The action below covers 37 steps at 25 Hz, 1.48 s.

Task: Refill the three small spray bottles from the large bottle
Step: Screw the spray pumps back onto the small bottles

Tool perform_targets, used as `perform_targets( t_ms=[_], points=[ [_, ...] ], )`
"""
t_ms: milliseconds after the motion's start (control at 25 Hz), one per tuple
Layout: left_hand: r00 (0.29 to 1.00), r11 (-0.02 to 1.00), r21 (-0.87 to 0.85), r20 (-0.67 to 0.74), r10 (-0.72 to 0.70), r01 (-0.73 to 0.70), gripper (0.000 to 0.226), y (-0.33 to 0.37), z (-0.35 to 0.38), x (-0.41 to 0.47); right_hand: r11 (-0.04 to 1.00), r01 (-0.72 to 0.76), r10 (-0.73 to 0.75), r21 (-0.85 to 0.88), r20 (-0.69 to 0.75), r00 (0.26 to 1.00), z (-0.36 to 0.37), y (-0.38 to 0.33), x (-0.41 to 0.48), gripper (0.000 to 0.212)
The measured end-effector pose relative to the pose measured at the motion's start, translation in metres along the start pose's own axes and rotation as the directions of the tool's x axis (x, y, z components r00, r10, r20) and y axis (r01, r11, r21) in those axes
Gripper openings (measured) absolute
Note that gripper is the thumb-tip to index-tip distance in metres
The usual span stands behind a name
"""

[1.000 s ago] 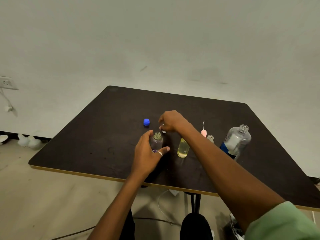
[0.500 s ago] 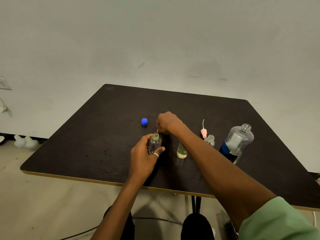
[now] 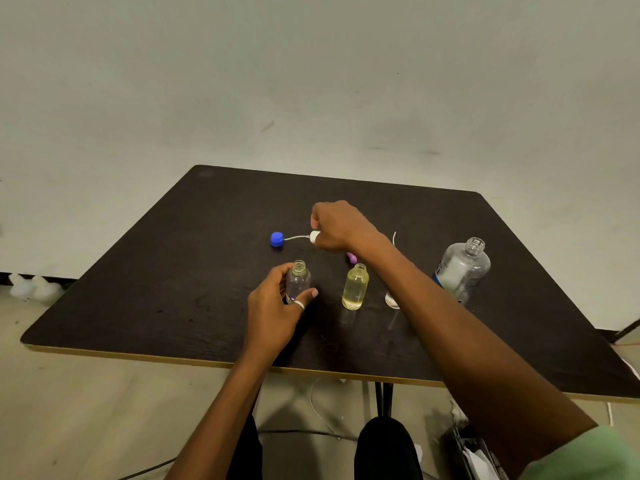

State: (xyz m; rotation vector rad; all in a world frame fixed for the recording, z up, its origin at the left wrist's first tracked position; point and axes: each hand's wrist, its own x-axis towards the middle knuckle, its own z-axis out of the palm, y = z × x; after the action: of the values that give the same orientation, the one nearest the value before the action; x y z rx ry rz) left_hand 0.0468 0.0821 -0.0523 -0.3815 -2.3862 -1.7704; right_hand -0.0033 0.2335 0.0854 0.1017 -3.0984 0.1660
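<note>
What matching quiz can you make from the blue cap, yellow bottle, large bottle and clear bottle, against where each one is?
1 blue cap
2 yellow bottle
3 large bottle
4 clear bottle

A in the left hand
B open, on the right of the table
C stands untouched between clear and large bottles
D lies beyond the left hand

Pairs: 1-D, 2-C, 3-B, 4-A

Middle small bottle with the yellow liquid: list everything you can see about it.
The yellow-liquid bottle is small and clear, glass or plastic by its look, with a round body, rounded shoulders and a threaded neck. Its mouth is open, with no spray head on it. Pale yellow liquid tints most of the body; the exact level is hard to read. It stands upright on the dark table, between the clear bottle held by the left hand and the right forearm. No hand touches it.
</note>
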Motion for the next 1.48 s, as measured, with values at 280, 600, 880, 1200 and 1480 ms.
perform_targets(
  t_ms=[280, 600, 880, 1200, 1480],
  points=[
    [1.000, 1.000, 0.022, -0.002, -0.007, 0.007, 0.058, 0.002, -0.002, 0.000, 0.966, 0.158, -0.125, 0.206, -0.166, 0.978, -0.068, 0.008, -0.052, 0.021],
    [1.000, 1.000, 0.025, -0.006, -0.014, 0.014, 0.059, 0.003, -0.003, -0.001, 0.955, 0.281, -0.266, 0.096, -0.144, 0.953, -0.081, -0.016, -0.069, 0.024],
    [1.000, 1.000, 0.022, -0.008, -0.015, 0.015, 0.055, 0.004, -0.003, -0.002, 0.959, 0.274, -0.270, 0.074, -0.051, 0.961, -0.059, -0.025, -0.064, 0.027],
    [1.000, 0.999, 0.044, -0.010, 0.003, -0.002, 0.059, 0.004, -0.003, -0.002, 0.960, 0.280, -0.280, 0.030, 0.010, 0.960, -0.021, -0.031, -0.050, 0.029],
    [1.000, 0.999, 0.038, -0.002, 0.001, -0.001, 0.058, 0.005, -0.005, -0.003, 0.954, 0.300, -0.298, -0.018, 0.065, 0.952, -0.010, -0.036, -0.048, 0.030]
  ],
)
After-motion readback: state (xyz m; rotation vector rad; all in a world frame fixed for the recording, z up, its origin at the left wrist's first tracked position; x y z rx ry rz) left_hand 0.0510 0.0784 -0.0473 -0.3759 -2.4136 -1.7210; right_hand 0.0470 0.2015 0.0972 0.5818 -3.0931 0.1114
